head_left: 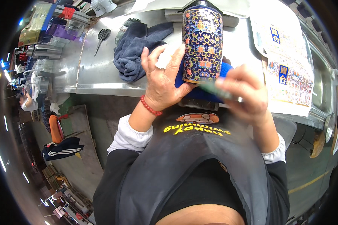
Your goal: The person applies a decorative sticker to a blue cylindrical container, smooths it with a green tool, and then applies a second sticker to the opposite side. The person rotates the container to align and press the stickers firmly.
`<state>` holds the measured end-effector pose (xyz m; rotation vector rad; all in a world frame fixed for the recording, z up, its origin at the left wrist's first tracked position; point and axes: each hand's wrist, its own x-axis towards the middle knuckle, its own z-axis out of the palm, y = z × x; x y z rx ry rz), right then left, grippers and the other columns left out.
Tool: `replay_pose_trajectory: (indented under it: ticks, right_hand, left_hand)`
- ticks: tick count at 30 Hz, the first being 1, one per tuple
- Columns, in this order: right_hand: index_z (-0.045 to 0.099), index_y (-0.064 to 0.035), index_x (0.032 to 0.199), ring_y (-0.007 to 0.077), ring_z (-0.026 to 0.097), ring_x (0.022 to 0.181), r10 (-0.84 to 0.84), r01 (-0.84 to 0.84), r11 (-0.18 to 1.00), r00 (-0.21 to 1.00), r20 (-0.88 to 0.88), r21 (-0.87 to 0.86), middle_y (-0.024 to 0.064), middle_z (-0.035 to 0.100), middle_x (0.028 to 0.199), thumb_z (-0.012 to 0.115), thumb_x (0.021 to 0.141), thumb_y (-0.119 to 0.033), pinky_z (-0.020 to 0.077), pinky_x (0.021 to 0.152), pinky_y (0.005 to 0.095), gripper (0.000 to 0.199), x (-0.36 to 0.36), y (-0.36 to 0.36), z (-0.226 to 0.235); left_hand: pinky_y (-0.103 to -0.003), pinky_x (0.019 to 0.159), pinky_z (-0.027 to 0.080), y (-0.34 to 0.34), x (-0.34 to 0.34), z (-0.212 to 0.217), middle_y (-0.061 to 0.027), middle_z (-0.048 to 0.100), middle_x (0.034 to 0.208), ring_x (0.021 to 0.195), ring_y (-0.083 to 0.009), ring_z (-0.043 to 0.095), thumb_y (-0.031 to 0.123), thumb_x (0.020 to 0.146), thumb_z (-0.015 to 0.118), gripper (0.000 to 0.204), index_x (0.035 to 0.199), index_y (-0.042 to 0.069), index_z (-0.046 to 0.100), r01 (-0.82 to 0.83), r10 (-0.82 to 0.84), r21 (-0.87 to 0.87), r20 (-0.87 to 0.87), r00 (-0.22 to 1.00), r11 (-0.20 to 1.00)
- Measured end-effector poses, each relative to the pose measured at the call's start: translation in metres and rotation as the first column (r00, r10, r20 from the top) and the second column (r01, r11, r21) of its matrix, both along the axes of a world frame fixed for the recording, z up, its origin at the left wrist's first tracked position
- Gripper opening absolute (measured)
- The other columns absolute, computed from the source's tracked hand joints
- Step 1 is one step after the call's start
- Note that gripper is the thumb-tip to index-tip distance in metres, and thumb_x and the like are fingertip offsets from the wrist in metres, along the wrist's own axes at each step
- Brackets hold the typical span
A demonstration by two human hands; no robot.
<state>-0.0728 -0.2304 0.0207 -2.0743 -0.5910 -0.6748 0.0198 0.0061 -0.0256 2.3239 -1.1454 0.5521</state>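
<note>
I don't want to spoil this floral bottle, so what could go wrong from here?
The blurred green tool in the right hand might slip and scratch the floral bottle at its gold-edged near end. The left hand has its thumb close to that end, so the tool could catch it; whether the tool is sharp is unclear.

Black-handled scissors (101, 40) are seen laid on a metal table (95, 71), its far left end crowded by a purple bin (65, 31). A striped dark jacket (63, 149) is set near an orange chair (56, 128); the floor (306, 163) is crossed by a yellow line (310, 182).
</note>
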Motion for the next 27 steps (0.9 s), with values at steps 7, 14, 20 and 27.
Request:
replay_pose_trajectory:
  ticks: [7, 14, 20, 27]
  right_hand:
    - [0.074, -0.0055, 0.097, 0.0235, 0.058, 0.074, 0.215, -0.215, 0.975, 0.977, -0.009, -0.06, 0.0059, 0.061, 0.086, 0.081, 0.062, -0.001, 0.0462, 0.067, 0.0353, 0.036, -0.001, -0.006, -0.006]
    - [0.074, -0.0063, 0.103, 0.0255, 0.059, 0.075, 0.192, -0.194, 0.981, 0.979, -0.074, -0.019, 0.008, 0.062, 0.091, 0.08, 0.059, 0.001, 0.0483, 0.066, 0.0367, 0.045, -0.009, -0.01, -0.014]
    - [0.074, -0.006, 0.099, 0.023, 0.056, 0.075, 0.09, -0.077, 0.982, 0.994, 0.066, -0.172, 0.005, 0.059, 0.09, 0.077, 0.065, -0.005, 0.0464, 0.065, 0.0349, 0.034, -0.008, -0.005, -0.02]
    - [0.074, -0.0051, 0.095, 0.0224, 0.055, 0.074, -0.023, 0.036, 0.993, 0.993, 0.116, -0.113, 0.0041, 0.06, 0.087, 0.078, 0.066, -0.005, 0.0442, 0.067, 0.0359, 0.03, -0.011, -0.003, -0.016]
  left_hand:
    - [-0.064, 0.12, 0.009, -0.003, 0.0, 0.022, -0.009, 0.068, 0.123, 0.127, -0.0316, 0.05, 0.066, 0.079, 0.072, 0.084, 0.141, 0.01, 0.063, -0.018, 0.007, 0.086, 0.122, 0.993, 0.996]
    - [-0.061, 0.121, 0.01, -0.007, 0.007, 0.017, -0.0154, 0.057, 0.142, 0.132, -0.036, 0.047, 0.072, 0.083, 0.066, 0.088, 0.148, 0.014, 0.056, 0.13, -0.136, -0.072, -0.076, 0.988, 0.989]
    - [-0.043, 0.12, 0.025, -0.008, 0.011, -0.008, -0.0219, 0.045, 0.152, 0.142, -0.0327, 0.037, 0.051, 0.103, 0.056, 0.078, 0.156, -0.003, 0.037, 0.211, -0.38, -0.392, -0.426, 0.821, 0.896]
    - [-0.043, 0.124, 0.02, -0.005, 0.011, -0.007, -0.0232, 0.034, 0.163, 0.152, -0.0332, 0.031, 0.042, 0.105, 0.055, 0.076, 0.16, -0.004, 0.028, 0.266, -0.411, -0.356, -0.434, 0.802, 0.896]
